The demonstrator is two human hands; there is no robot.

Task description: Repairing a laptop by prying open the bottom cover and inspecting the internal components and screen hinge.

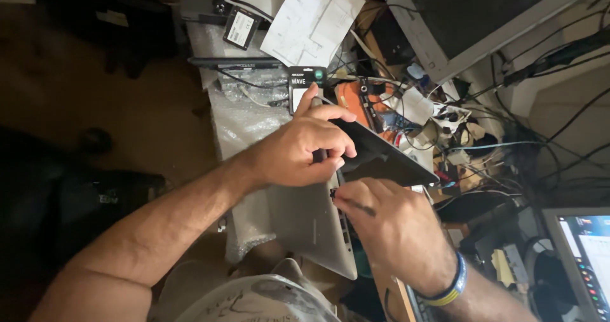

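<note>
Right hand (387, 223) pinches a dark tool (356, 205); left hand (305, 147) clasps the laptop (311, 223) edge.

Laptop base (311, 223) matt silver, metal-looking, smooth. Its lid (381, 154) dark, slightly glossy. Bubble wrap (238, 125) clear plastic, crinkled and shiny. Paper sheet (311, 20) white, matt. Wristband (452, 287) smooth blue-yellow rubber. Small black tool (356, 206) in right hand (397, 223), matt.

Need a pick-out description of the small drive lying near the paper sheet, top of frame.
Start at the silver laptop that both hands grip, then follow the bubble wrap up to the far end of the desk. Just left of the white paper sheet lies the drive: a flat black rectangle with a white label, smaller than the black card below it.
</note>
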